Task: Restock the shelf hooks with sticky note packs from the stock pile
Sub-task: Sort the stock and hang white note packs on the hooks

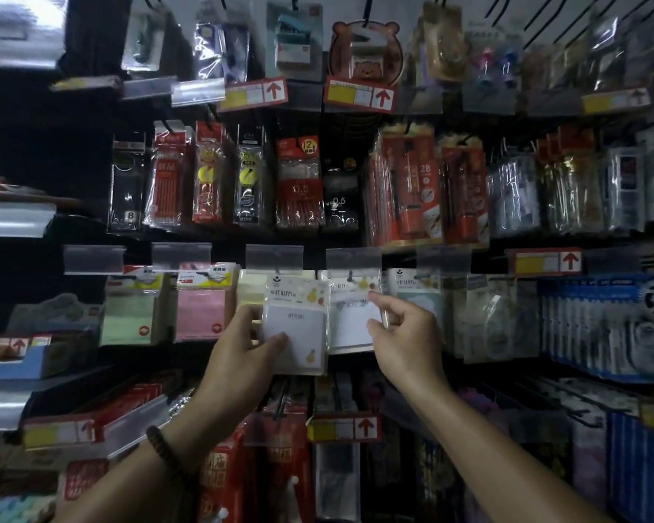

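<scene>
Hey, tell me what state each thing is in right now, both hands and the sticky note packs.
left hand, grips the pineapple pack
pineapple pack, upright; hooked or not, cannot tell
right hand, pinches the neighbouring pack's edge
neighbouring pack, hanging on a hook
pink pack, hanging, untouched

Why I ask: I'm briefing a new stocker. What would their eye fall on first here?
At centre, the left hand grips a pineapple-print sticky note pack, while the right hand pinches the edge of a similar pack just to its right. Above, red pencil packs fill the middle row, and a bear-shaped card hangs top centre.
</scene>
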`<action>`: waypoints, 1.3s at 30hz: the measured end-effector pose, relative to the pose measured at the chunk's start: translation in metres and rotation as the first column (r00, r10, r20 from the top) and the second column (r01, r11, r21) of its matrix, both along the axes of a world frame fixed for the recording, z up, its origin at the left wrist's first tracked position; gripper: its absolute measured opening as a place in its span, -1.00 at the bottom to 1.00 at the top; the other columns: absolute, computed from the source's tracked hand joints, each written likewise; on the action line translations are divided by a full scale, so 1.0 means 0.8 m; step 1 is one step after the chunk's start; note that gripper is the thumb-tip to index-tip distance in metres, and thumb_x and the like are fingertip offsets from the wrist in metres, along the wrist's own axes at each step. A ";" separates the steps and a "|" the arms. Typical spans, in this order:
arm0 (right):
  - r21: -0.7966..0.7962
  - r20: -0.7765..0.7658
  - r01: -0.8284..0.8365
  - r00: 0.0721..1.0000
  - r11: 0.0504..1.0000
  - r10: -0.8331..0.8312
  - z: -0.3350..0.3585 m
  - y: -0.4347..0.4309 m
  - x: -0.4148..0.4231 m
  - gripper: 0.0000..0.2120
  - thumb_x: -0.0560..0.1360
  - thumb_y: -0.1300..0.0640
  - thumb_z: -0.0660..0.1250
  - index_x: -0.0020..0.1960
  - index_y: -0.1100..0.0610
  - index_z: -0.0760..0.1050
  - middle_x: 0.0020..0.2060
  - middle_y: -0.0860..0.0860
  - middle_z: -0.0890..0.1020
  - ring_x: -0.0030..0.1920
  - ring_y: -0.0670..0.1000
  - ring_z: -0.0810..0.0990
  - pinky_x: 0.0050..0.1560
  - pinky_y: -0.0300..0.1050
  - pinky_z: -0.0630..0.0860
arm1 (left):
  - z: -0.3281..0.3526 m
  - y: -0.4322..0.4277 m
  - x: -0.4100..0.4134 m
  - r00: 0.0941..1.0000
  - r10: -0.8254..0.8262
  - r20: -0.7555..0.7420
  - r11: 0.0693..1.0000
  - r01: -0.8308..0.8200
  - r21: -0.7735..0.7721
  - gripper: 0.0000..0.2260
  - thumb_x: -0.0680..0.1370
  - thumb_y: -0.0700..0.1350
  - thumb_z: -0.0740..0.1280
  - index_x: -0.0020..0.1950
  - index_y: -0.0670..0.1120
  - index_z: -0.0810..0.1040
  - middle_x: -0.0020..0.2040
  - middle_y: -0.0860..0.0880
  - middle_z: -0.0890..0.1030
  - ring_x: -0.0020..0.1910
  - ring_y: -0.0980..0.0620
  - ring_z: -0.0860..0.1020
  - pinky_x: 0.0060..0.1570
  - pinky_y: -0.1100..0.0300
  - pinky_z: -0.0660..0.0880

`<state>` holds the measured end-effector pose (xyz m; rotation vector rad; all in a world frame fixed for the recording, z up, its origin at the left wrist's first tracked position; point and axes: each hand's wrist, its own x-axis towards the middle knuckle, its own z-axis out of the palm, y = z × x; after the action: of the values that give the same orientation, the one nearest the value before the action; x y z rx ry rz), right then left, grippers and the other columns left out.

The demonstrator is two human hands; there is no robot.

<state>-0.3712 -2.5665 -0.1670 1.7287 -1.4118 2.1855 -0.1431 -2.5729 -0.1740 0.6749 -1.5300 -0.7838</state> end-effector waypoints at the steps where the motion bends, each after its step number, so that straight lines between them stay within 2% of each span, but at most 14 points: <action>1: 0.014 -0.024 0.024 0.999 1.000 -0.024 0.001 -0.002 -0.001 -0.57 0.58 0.32 0.43 0.39 0.00 0.63 0.28 -0.16 0.67 0.08 -0.15 0.56 0.26 -0.16 0.60 | 0.001 0.000 0.000 1.000 0.001 0.006 1.000 -0.001 0.004 -0.76 0.67 -0.17 0.36 0.29 0.07 0.49 0.23 -0.04 0.60 0.13 -0.07 0.70 0.03 -0.07 0.73; 3: 0.037 -0.097 0.082 0.992 0.996 -0.078 0.002 -0.007 -0.001 -0.56 0.60 0.30 0.42 0.44 0.04 0.59 0.21 -0.12 0.66 -0.01 -0.18 0.59 0.08 -0.29 0.58 | 0.003 0.001 -0.003 0.999 0.013 0.032 1.000 -0.013 0.010 -0.76 0.66 -0.16 0.38 0.30 0.04 0.49 0.22 -0.05 0.60 0.11 -0.08 0.71 -0.01 -0.05 0.74; 6: 0.059 -0.241 0.184 0.956 0.981 -0.165 0.001 -0.013 -0.001 -0.56 0.63 0.23 0.42 0.49 0.03 0.54 0.32 -0.03 0.64 -0.29 -0.22 0.54 -0.25 -0.38 0.55 | 0.003 -0.001 -0.007 0.995 0.056 0.080 0.998 -0.057 0.006 -0.78 0.65 -0.15 0.40 0.27 0.01 0.50 0.17 -0.06 0.62 0.06 -0.07 0.71 -0.13 0.07 0.72; 9: 0.063 -0.377 0.293 0.892 0.954 -0.249 -0.001 -0.018 -0.005 -0.55 0.64 0.10 0.42 0.51 -0.05 0.50 0.18 0.01 0.69 -0.31 -0.23 0.40 -0.26 -0.38 0.51 | 0.003 -0.005 -0.010 0.994 0.078 0.082 0.996 -0.080 0.024 -0.83 0.64 -0.14 0.42 0.21 -0.01 0.54 0.12 -0.07 0.68 0.02 -0.05 0.73 -0.16 0.12 0.71; 11: 0.091 -0.417 0.364 0.859 0.927 -0.297 0.002 -0.012 -0.006 -0.54 0.65 0.02 0.39 0.54 -0.13 0.46 0.10 -0.02 0.65 -0.31 -0.22 0.42 -0.34 -0.36 0.42 | 0.005 -0.006 -0.013 0.994 0.075 0.086 0.996 -0.078 0.035 -0.83 0.63 -0.13 0.43 0.20 -0.02 0.55 0.09 -0.07 0.71 -0.01 -0.03 0.75 -0.17 0.13 0.71; 14: 0.061 -0.535 0.540 0.727 0.839 -0.429 0.003 0.002 -0.004 -0.51 0.65 -0.13 0.32 0.57 -0.21 0.38 0.14 -0.07 0.50 -0.02 -0.08 0.52 -0.17 -0.18 0.51 | 0.008 -0.008 -0.020 0.987 0.094 0.134 0.995 -0.097 0.019 -0.83 0.62 -0.11 0.45 0.19 -0.01 0.57 0.08 -0.05 0.71 -0.03 0.00 0.75 -0.19 0.16 0.71; 16: -0.029 -0.501 0.461 0.761 0.887 -0.412 -0.005 0.012 -0.001 -0.53 0.63 -0.17 0.32 0.52 -0.17 0.45 0.13 -0.11 0.44 0.10 -0.07 0.50 -0.03 -0.16 0.55 | 0.010 -0.008 -0.025 0.988 0.076 0.137 0.997 -0.079 0.017 -0.83 0.61 -0.11 0.45 0.19 -0.02 0.57 0.08 -0.05 0.72 -0.05 0.02 0.76 -0.18 0.15 0.71; 19: -0.009 -0.380 0.078 0.922 0.997 -0.076 -0.025 0.021 0.004 -0.46 0.61 -0.03 0.43 0.57 -0.15 0.41 0.11 -0.16 0.52 0.05 -0.16 0.60 -0.08 -0.28 0.61 | 0.010 -0.006 -0.038 0.994 0.017 0.108 1.000 -0.020 0.023 -0.82 0.60 -0.12 0.46 0.19 -0.02 0.59 0.07 -0.05 0.73 -0.07 0.05 0.77 -0.15 0.13 0.72; 21: 0.047 -0.309 -0.051 0.949 0.998 0.064 -0.037 0.021 0.007 -0.33 0.58 0.12 0.50 0.61 -0.18 0.35 0.14 -0.15 0.57 -0.02 -0.16 0.68 -0.13 -0.26 0.68 | 0.009 -0.005 -0.046 0.993 0.013 0.117 1.000 -0.015 0.016 -0.79 0.60 -0.12 0.47 0.22 -0.01 0.58 0.06 -0.04 0.74 -0.07 0.06 0.77 -0.12 0.08 0.74; 25: 0.013 -0.188 -0.063 0.980 0.998 0.064 -0.037 0.013 0.000 -0.27 0.54 0.24 0.53 0.59 -0.18 0.37 0.11 -0.09 0.62 -0.09 -0.11 0.70 -0.13 -0.23 0.70 | 0.007 -0.013 -0.059 0.990 0.117 0.082 0.991 -0.111 -0.075 -0.58 0.55 -0.13 0.54 0.32 0.09 0.47 0.07 -0.01 0.72 -0.01 0.04 0.75 -0.12 0.02 0.75; 30: -0.041 -0.240 0.020 0.970 0.999 -0.029 -0.016 0.002 -0.012 -0.27 0.56 0.22 0.52 0.59 -0.26 0.35 0.00 -0.07 0.55 -0.13 -0.08 0.63 -0.07 -0.21 0.68 | 0.003 -0.016 -0.071 0.933 0.310 0.182 0.914 -0.240 -0.328 -0.53 0.56 -0.15 0.53 0.38 0.21 0.54 0.12 0.16 0.63 0.04 0.21 0.66 -0.07 0.23 0.70; 33: -0.028 -0.276 0.060 0.959 0.998 -0.065 -0.007 -0.001 -0.015 -0.32 0.57 0.19 0.50 0.58 -0.23 0.38 -0.01 -0.11 0.51 -0.07 -0.07 0.60 0.03 -0.17 0.66 | 0.005 -0.015 -0.076 0.878 0.407 0.251 0.854 -0.269 -0.446 -0.51 0.59 -0.13 0.50 0.48 0.15 0.53 0.08 0.17 0.61 -0.03 0.22 0.62 -0.04 0.23 0.68; 37: 0.007 -0.321 0.127 0.940 0.992 -0.118 -0.005 -0.005 -0.017 -0.38 0.56 0.15 0.50 0.57 -0.11 0.43 -0.10 -0.13 0.49 -0.12 -0.08 0.54 -0.11 -0.29 0.49 | 0.008 -0.015 -0.079 0.802 0.465 0.374 0.846 -0.279 -0.454 -0.45 0.62 0.00 0.45 0.59 0.13 0.39 0.21 0.13 0.49 0.06 0.13 0.56 0.04 0.22 0.62; 39: -0.004 -0.330 0.139 0.935 0.990 -0.132 -0.007 -0.004 -0.014 -0.37 0.56 0.13 0.51 0.58 -0.09 0.42 -0.07 -0.13 0.49 -0.09 -0.09 0.53 -0.09 -0.34 0.46 | 0.008 -0.015 -0.078 0.779 0.466 0.419 0.852 -0.267 -0.450 -0.41 0.63 0.03 0.43 0.63 0.11 0.32 0.28 0.07 0.46 0.12 0.10 0.54 0.05 0.25 0.57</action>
<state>-0.3822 -2.5700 -0.1722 1.8337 -1.4202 1.7183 -0.2056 -2.5849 -0.1674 0.9140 -1.8770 0.0174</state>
